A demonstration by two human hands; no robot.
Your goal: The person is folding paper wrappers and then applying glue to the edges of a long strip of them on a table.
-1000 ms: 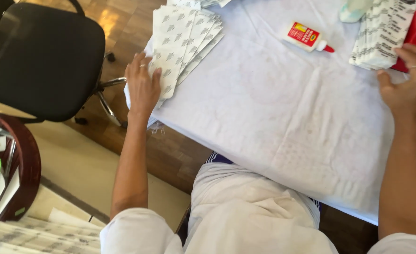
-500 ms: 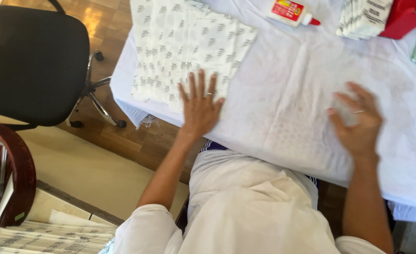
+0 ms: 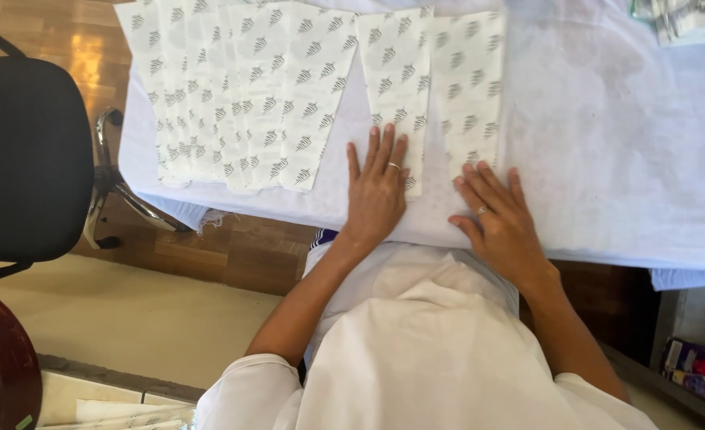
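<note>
a head camera looks down on a person in a white top seated at a desk (image 3: 607, 159) covered with a white cloth, which fills the upper and right parts of the frame. the left hand (image 3: 378, 191) lies flat near the centre of the frame, palm down, fingers stretched and close together, holding nothing; a ring shows on one finger. its fingertips rest on the lower end of a narrow patterned paper piece (image 3: 396, 72), white with small grey marks, which runs up to the top edge of the frame. the right hand (image 3: 500, 219) lies flat just right of centre, fingers slightly spread, also with a ring and holding nothing; its fingertips touch the lower end of a second patterned piece (image 3: 472, 80), just beside the first one and parallel to it. in the upper left of the frame a fanned stack (image 3: 233, 95) of the same patterned paper lies on the cloth, its pieces overlapping. a black office chair (image 3: 26, 159) stands at the left edge on a wooden floor (image 3: 225, 251). at the top right corner lies another bundle of printed paper (image 3: 687, 20), partly cut off.
</note>
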